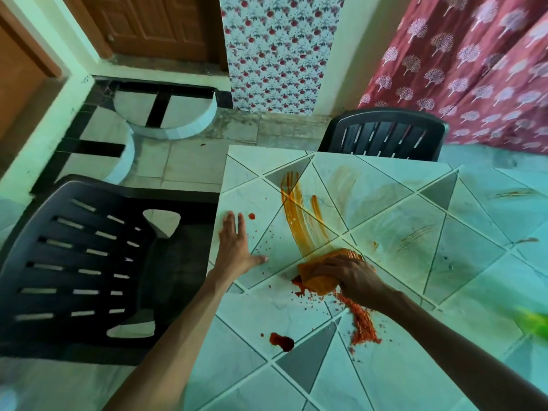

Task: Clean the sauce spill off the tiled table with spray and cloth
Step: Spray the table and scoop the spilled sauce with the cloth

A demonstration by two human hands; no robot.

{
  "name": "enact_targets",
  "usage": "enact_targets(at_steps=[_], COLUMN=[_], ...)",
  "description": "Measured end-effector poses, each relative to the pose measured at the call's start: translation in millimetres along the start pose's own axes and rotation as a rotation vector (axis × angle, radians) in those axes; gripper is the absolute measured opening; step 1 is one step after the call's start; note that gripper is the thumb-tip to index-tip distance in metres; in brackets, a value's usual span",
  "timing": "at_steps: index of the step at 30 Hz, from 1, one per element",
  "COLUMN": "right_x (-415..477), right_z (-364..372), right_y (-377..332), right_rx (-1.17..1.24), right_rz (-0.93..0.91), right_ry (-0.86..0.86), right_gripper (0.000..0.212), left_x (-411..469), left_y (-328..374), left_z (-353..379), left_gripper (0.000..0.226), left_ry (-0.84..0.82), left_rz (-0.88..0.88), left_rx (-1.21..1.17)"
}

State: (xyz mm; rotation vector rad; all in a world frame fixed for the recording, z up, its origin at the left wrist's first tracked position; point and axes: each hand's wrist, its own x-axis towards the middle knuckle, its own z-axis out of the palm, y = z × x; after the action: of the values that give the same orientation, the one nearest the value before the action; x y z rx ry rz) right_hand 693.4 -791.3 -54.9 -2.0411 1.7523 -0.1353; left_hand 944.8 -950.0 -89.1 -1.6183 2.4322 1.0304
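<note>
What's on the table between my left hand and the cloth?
In the head view, only tiled table with a few tiny sauce specks lies between the left hand and the cloth gripped by the right hand.

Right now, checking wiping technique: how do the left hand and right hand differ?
The left hand lies flat, fingers straight; the right hand curls round the orange cloth. The left rests on bare tile by the table edge; the right is amid the sauce. Both are bare.
</note>
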Motion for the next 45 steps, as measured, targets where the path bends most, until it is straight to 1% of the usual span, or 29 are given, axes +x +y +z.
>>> enact_targets(at_steps=[1,3,5,7,10,13,17,20,23,29,31,34,39,41,45], right_x=[0,7,23,48,102,160,215,232,228,160,130,90,56,60,94], right_z=[-6,-21,-40,-64,-95,-108,-104,-87,-68,-27,-14,-5,-19,-33,-67], right_y=[0,0,1,2,2,0,-15,-28,-39,-50,-44,-34,-22,-19,-32], right_rx=[0.034,0.092,0.108,0.118,0.081,0.025,-0.011,-0.061,-0.121,-0.146,-0.117,-0.103,-0.095,-0.051,0.038], right_rz=[0.032,0.111,0.181,0.221,0.275,0.255,0.172,0.106,0.044,-0.079,-0.089,-0.078,-0.059,-0.025,0.008], right_ry=[-0.003,-0.008,0.031,0.079,0.083,0.096,0.107,0.016,-0.072,-0.105,-0.111,-0.165,-0.291,-0.269,-0.146], right_gripper=[0.068,0.051,0.04,0.039,0.045,0.046,0.041,0.041,0.039,0.04,0.045,0.053,0.049,0.048,0.049], left_x=[0,-1,-1,-1,-2,-8,-22,-32,-39,-44,-44,-48,-61,-67,-82], left_y=[0,-1,-2,-3,-9,-20,-32,-37,-40,-38,-36,-36,-39,-40,-47], left_z=[-1,-2,-3,-3,-1,0,10,18,20,15,12,9,11,14,20], left_gripper=[0.138,0.138,0.137,0.137,0.134,0.13,0.127,0.128,0.126,0.122,0.122,0.122,0.124,0.124,0.122], left_ry=[-0.007,-0.01,-0.011,-0.009,0.023,0.058,0.107,0.114,0.122,0.091,0.079,0.06,0.054,0.061,0.083], left_rz=[0.001,0.003,0.005,0.007,0.027,0.058,0.079,0.075,0.079,0.06,0.051,0.062,0.079,0.085,0.081], left_rx=[-0.003,0.002,0.003,-0.002,-0.021,-0.057,-0.053,-0.056,-0.052,-0.067,-0.055,-0.029,0.012,0.021,0.004])
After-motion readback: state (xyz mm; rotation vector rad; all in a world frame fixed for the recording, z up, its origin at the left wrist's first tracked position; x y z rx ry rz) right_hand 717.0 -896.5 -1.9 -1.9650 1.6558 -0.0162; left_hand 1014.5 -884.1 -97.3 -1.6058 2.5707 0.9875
